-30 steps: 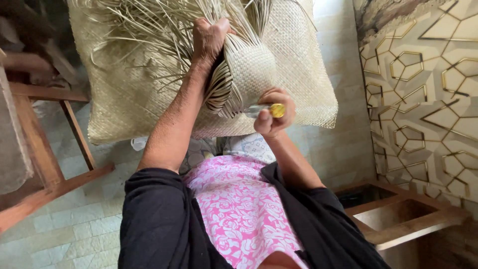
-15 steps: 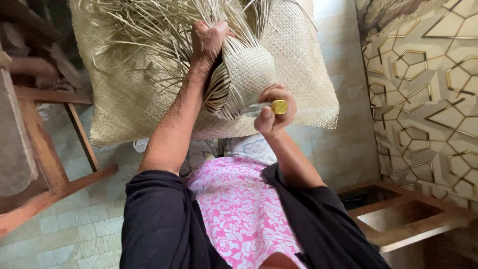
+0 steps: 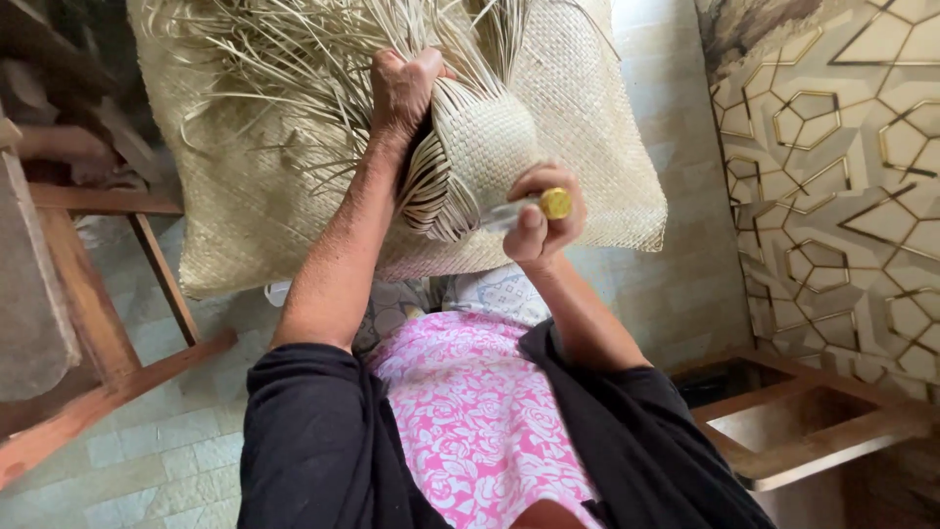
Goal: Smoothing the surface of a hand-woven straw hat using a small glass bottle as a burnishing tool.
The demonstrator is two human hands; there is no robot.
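left hand [image 3: 403, 93] clenched tight around a bunch of loose straw strips [image 3: 294, 69] at the top of a small woven piece [image 3: 480, 157], fingers fully curled, knuckles up. woven piece sits just right of and below that hand, touching it, its unwoven ends fanning down toward the lap. right hand [image 3: 540, 217] closed around a small tool with clear handle [image 3: 504, 216] and round yellow cap [image 3: 555, 203]; cap pokes out by the thumb, tip points left into the lower edge of the woven piece. right hand is below and right of the piece, just beside it. big woven mat [image 3: 607, 127] lies behind both hands, over the knees. pink flowered dress [image 3: 470, 411], black sleeves. wooden frame [image 3: 108, 323] on the left, tiled floor [image 3: 176, 451] underneath, patterned wall [image 3: 842, 176] on the right.
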